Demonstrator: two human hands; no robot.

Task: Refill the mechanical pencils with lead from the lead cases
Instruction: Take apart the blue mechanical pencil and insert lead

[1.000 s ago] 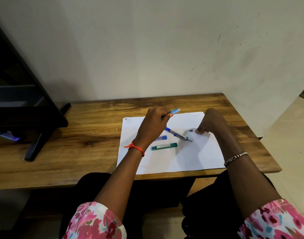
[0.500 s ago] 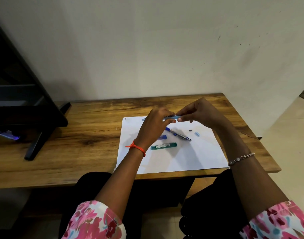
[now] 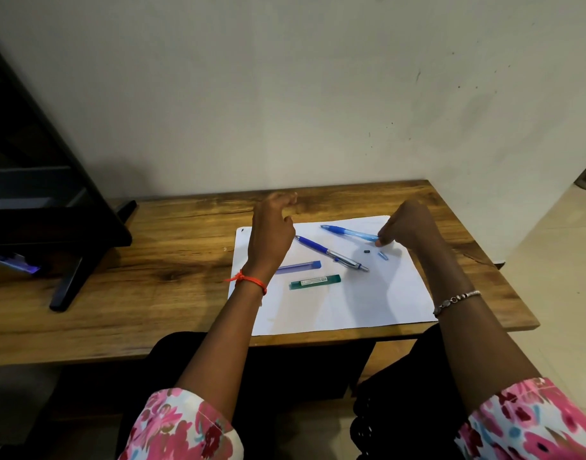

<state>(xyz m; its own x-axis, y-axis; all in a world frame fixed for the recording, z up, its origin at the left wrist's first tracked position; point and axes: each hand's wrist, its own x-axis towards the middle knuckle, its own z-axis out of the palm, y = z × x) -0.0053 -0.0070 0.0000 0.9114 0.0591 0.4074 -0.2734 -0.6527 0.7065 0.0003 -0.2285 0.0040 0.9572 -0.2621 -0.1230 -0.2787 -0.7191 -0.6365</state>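
Observation:
A light-blue mechanical pencil (image 3: 348, 232) lies on the white paper (image 3: 351, 303) at the far right. My right hand (image 3: 409, 225) pinches its right end with the fingertips. A dark-blue pencil with a silver tip (image 3: 331, 253) lies slanted in the middle of the sheet. Beneath it sit a blue lead case (image 3: 299, 266) and a green lead case (image 3: 314, 281). A tiny black piece (image 3: 367, 251) and a small light-blue cap (image 3: 383, 255) rest just under my right fingertips. My left hand (image 3: 271, 234) hovers above the paper's left part, fingers loosely apart and holding nothing.
The paper lies on a wooden table (image 3: 152, 260) set against a pale wall. A black stand (image 3: 69, 280) with a slanted leg occupies the table's left side. The table's right edge (image 3: 517, 293) drops to a tiled floor.
My left hand let go of the light-blue pencil and rose open. My right hand took the pencil's end and brought it down onto the paper at the right.

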